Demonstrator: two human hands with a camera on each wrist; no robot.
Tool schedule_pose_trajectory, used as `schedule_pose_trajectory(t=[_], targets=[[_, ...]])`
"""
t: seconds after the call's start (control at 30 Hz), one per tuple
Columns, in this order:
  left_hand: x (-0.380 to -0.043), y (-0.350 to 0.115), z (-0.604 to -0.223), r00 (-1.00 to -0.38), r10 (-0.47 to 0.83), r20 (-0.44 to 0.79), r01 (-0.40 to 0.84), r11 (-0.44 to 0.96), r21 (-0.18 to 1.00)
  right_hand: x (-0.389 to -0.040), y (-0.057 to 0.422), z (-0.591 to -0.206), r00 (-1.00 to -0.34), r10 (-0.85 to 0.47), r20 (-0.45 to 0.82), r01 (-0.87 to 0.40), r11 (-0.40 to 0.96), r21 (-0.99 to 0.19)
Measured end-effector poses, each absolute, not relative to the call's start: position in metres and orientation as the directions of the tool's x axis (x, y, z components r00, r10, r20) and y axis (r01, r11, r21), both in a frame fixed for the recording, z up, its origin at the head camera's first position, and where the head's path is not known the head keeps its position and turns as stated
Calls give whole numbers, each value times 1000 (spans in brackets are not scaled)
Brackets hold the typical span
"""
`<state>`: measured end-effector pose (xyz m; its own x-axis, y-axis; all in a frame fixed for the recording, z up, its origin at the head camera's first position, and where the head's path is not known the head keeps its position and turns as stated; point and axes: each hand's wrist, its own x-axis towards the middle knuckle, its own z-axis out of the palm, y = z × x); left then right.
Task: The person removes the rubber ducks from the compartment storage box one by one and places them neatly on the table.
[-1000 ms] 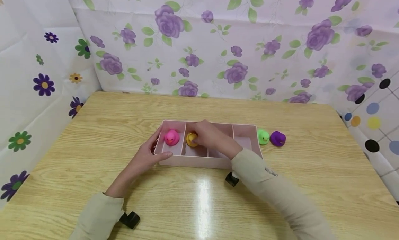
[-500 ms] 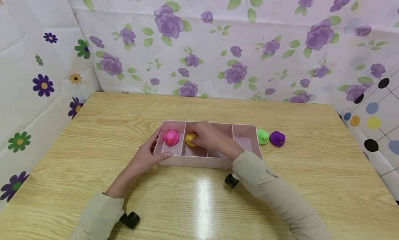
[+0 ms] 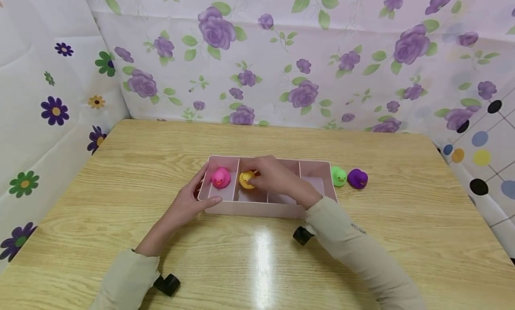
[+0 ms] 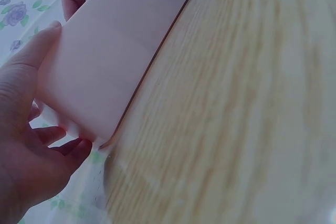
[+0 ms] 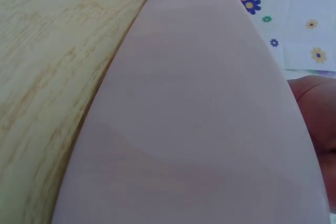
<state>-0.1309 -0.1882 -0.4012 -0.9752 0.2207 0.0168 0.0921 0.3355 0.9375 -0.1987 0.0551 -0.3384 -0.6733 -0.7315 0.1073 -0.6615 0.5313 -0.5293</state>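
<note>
My left hand (image 3: 191,198) grips the left end of a pink divided box (image 3: 241,208), thumb over the front rim. In the left wrist view its fingers curl round the box's end (image 4: 115,51). A pink rubber duck (image 3: 221,178) sits in the leftmost compartment. One compartment to the right is a yellow rubber duck (image 3: 243,180). My right hand (image 3: 275,178) reaches over the box from the right, thumb and fingers pinching this duck at its right side. The box's front wall (image 5: 194,108) hides the right fingertips in the right wrist view.
Just beyond the box's right end, a green rubber duck (image 3: 339,176) and a purple rubber duck (image 3: 357,179) stand on the wooden table (image 3: 225,261). Flowered cloth (image 3: 257,55) hangs along the table's back edge. Black camera mounts (image 3: 167,285) hang at both wrists.
My right hand and forearm have shifted slightly right, and more of the yellow duck shows. The left hand, box and other ducks stay in place.
</note>
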Motion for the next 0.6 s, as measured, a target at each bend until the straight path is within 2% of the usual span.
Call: schedule_pose_trajectory(t=[0.6], targets=[[-131,-187,-401,-975,220,26,99,326,940,-192,73,-328,-687,-703,186,-632,451,-630]])
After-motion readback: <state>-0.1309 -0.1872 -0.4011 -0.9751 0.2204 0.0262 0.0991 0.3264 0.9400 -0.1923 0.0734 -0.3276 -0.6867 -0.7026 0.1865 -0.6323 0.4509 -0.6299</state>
